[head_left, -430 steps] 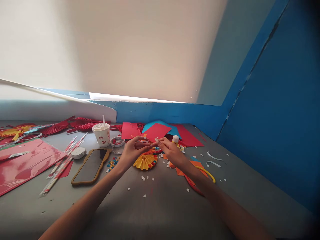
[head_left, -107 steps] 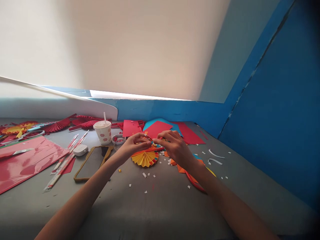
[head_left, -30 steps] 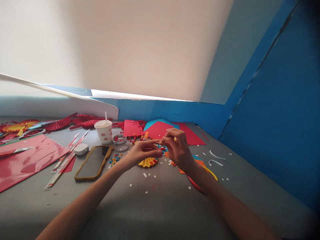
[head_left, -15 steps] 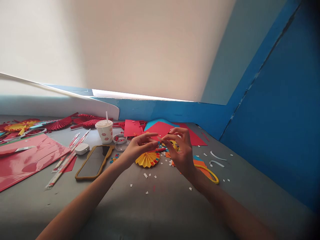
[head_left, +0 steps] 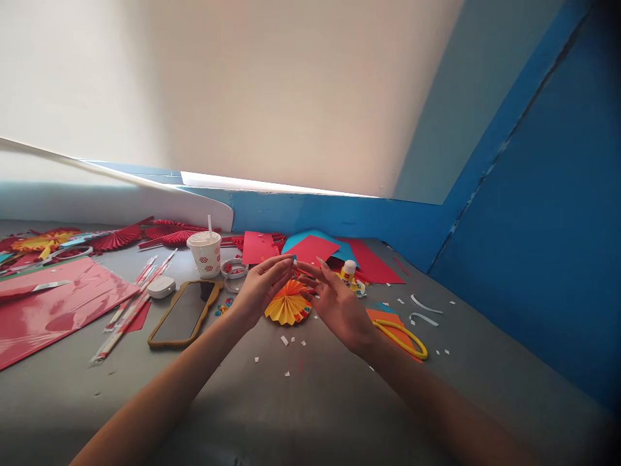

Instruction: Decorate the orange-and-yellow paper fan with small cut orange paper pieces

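Between the thumb and index finger of my left hand (head_left: 262,290) is a tiny blue and white paper scrap (head_left: 294,260). My right hand (head_left: 339,307) is open, its fingers stretched toward the left fingertips; whether they touch the scrap is hard to tell. Under both hands lies a yellow pleated paper fan (head_left: 287,309) with small coloured bits along its right edge. Just behind my right hand stands a yellow glue bottle (head_left: 348,272) with a white cap. Below its wrist, a yellow-handled tool (head_left: 412,340) rests on orange paper.
A lidded cup (head_left: 204,255) with a straw stands behind a phone (head_left: 184,316). Tape rolls (head_left: 234,275), a white case (head_left: 161,287) and wrapped sticks (head_left: 126,314) lie near them. Red paper (head_left: 376,262) is at the back; white scraps (head_left: 284,340) dot the grey table (head_left: 310,414).
My right hand has let its pinch go and spread its fingers, dropping slightly lower. The left fingers have closed on the small scrap. The glue bottle now shows behind the right hand.
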A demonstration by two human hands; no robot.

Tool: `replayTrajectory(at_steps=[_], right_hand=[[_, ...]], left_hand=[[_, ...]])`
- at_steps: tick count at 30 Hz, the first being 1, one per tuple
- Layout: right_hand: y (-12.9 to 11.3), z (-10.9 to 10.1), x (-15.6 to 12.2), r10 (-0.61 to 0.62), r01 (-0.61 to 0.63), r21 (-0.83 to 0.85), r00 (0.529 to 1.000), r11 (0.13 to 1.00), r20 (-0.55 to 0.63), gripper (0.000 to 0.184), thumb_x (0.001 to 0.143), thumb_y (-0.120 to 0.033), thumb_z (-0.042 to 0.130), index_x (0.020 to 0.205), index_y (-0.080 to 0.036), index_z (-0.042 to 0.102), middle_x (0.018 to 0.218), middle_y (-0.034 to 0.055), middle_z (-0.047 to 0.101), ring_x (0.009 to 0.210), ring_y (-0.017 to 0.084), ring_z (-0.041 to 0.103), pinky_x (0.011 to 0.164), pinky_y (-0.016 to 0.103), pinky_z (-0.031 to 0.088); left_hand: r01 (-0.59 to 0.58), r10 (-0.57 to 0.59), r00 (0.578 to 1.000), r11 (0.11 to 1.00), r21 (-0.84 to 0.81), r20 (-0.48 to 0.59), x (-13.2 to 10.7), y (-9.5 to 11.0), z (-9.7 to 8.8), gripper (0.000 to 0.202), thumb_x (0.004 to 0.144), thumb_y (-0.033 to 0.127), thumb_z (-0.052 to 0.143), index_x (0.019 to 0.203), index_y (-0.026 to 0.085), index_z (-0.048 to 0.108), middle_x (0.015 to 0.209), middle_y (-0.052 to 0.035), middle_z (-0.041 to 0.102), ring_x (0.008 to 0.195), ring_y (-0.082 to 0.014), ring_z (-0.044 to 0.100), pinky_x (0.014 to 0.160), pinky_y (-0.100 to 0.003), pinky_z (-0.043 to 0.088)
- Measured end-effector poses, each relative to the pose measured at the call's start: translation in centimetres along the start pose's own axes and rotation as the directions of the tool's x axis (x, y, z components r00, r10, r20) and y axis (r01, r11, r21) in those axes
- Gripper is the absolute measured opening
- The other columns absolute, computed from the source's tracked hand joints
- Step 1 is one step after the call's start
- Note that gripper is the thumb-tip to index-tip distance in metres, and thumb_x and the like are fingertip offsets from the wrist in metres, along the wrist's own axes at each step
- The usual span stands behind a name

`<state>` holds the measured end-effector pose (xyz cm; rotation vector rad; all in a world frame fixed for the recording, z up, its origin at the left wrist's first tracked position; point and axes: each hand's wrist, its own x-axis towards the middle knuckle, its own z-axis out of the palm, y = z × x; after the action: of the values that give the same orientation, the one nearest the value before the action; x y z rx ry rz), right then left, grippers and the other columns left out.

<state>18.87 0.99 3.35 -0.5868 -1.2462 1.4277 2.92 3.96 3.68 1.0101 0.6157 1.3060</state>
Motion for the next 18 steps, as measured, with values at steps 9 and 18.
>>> replayTrajectory(at_steps=[9, 18], right_hand=[[-0.05, -0.3, 0.3, 0.077, -0.077, 0.126, 0.997, 0.989, 0.0, 0.032, 0.096, -0.046, 0.046, 0.104, -0.032, 0.073, 0.13, -0.0033, 0.06, 0.114, 0.02, 0.049, 0.095, 0.033, 0.04], [0.05, -0.53, 0.3, 0.051, -0.046, 0.102, 0.997, 0.994, -0.052, 0.026, 0.093, -0.047, 0.051, 0.104, -0.035, 0.071, 0.131, -0.0051, 0.06, 0.111, 0.021, 0.053, 0.091, 0.035, 0.044]], left_hand=[[0.011, -0.01, 1.0, 0.999, -0.041, 0.03, -0.25, -0.06, 0.4, 0.017, 0.079, 0.023, 0.073, 0.095, 0.017, 0.074, 0.099, -0.0042, 0.074, 0.102, -0.016, 0.066, 0.098, -0.024, 0.047], [-0.005, 0.006, 0.999, 1.0, -0.01, 0.051, -0.13, -0.2, 0.33, 0.021, 0.079, 0.026, 0.073, 0.098, 0.018, 0.074, 0.104, -0.005, 0.075, 0.108, -0.0191, 0.065, 0.102, -0.029, 0.046]])
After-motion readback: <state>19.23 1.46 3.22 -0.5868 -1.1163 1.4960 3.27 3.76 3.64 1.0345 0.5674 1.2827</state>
